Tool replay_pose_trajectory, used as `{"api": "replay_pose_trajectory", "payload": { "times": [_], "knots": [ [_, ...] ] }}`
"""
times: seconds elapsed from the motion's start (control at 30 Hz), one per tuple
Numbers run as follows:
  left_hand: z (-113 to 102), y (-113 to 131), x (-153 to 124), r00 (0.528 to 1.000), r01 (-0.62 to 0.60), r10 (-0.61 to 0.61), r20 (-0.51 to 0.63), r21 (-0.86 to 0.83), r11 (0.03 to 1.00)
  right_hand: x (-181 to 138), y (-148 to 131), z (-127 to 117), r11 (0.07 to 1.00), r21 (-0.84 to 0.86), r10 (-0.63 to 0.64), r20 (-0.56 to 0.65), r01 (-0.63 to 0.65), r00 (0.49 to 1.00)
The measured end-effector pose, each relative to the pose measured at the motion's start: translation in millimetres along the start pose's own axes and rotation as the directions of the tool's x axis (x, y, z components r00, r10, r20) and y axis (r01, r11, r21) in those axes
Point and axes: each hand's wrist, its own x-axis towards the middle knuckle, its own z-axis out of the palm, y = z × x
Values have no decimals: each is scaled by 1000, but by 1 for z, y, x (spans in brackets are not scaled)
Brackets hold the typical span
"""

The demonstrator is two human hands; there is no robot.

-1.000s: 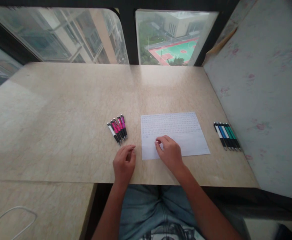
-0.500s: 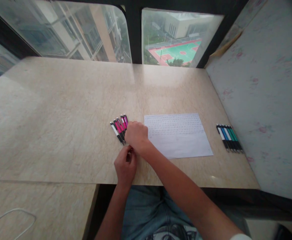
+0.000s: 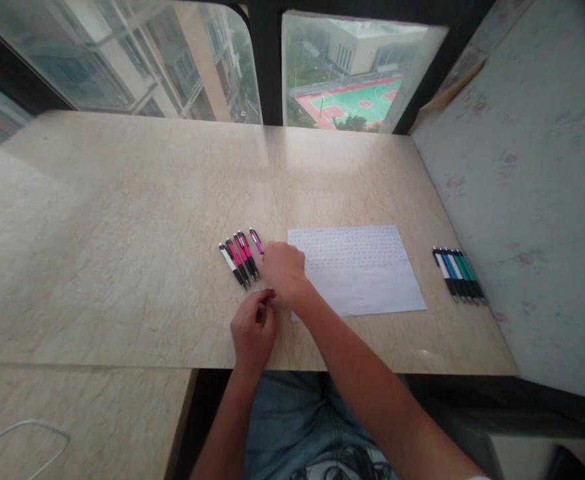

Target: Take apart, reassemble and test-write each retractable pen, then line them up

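My right hand (image 3: 283,267) is closed around a purple pen (image 3: 256,240), whose upper end sticks out past the fingers on the left; its lower part is hidden under the hand. Just below, near the desk's front edge, my left hand (image 3: 255,327) is curled with thumb and forefinger close together. Whatever those fingers may hold does not show. Left of my right hand lies a slanted row of pens: a white and black pen (image 3: 231,265) on the outside, then several pink and black pens (image 3: 242,255) side by side, tips toward me.
A sheet of paper with handwriting (image 3: 357,270) lies right of my hands, partly behind the right wrist. Several white, blue and green pens (image 3: 458,275) lie in a row near the papered wall (image 3: 537,220). A white cable (image 3: 37,421) rests on the lower surface at left.
My right hand has shifted slightly right with the purple pen, leaving a gap beside the pink pens. The hands have come a little apart; my left hand has barely moved.
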Motion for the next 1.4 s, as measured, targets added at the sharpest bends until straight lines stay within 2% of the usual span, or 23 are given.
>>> {"api": "replay_pose_trajectory", "payload": {
  "times": [0.1, 0.17, 0.23, 0.3, 0.4, 0.5, 0.6, 0.67, 0.73, 0.77, 0.83, 0.97, 1.07, 1.17, 1.27, 1.4],
  "knots": [
    [0, 0, 0, 1000, 5, -4, 3, -17, 1000, -9, 20, -6, 993, 118, 31, -46, -25, 998],
    [1, 1, 0, 1000, 0, 0, -4, -24, 1000, -19, 38, -9, 954, 298, 19, -83, 7, 996],
    [1, 2, 1, 1000, -11, 10, -8, -26, 1000, -33, 58, -11, 848, 522, -19, -139, 89, 990],
    [0, 3, 2, 1000, -23, 23, 7, -25, 999, -51, 81, -12, 736, 664, 1, -195, 132, 981],
    [-2, 9, 2, 998, -39, 41, 52, -52, 998, -80, 115, -12, 618, 779, 94, -206, 105, 974],
    [0, 24, -1, 993, 22, 3, 122, -209, 978, -107, 138, -14, 522, 850, 218, -215, 72, 952],
    [10, 46, -8, 950, 243, -115, 289, -456, 856, -127, 145, -17, 521, 851, 228, -208, 61, 951],
    [23, 61, -15, 892, 401, -156, 425, -582, 707, -136, 143, -20, 568, 817, 131, -204, 95, 970],
    [35, 70, -21, 835, 522, -194, 515, -628, 577, -141, 141, -21, 625, 764, 16, -216, 159, 976],
    [40, 73, -24, 827, 551, -242, 508, -645, 529, -142, 140, -20, 645, 743, -8, -227, 179, 974],
    [47, 74, -26, 812, 584, -307, 497, -667, 463, -142, 141, -19, 659, 733, 23, -243, 168, 970],
    [49, 70, -25, 789, 606, -385, 480, -710, 358, -139, 148, -13, 604, 793, 135, -192, 73, 972],
    [47, 68, -23, 792, 600, -390, 470, -720, 349, -138, 151, -10, 594, 804, 114, -127, 35, 985],
    [44, 67, -21, 806, 589, -350, 477, -700, 403, -140, 150, -9, 591, 807, 84, -92, 25, 992],
    [41, 67, -18, 819, 574, -293, 494, -676, 463, -140, 149, -8, 545, 838, 86, -54, -1, 995],
    [40, 65, -15, 830, 552, -249, 499, -672, 494, -139, 149, -7, 518, 855, 76, -16, -26, 997]
  ]
}}
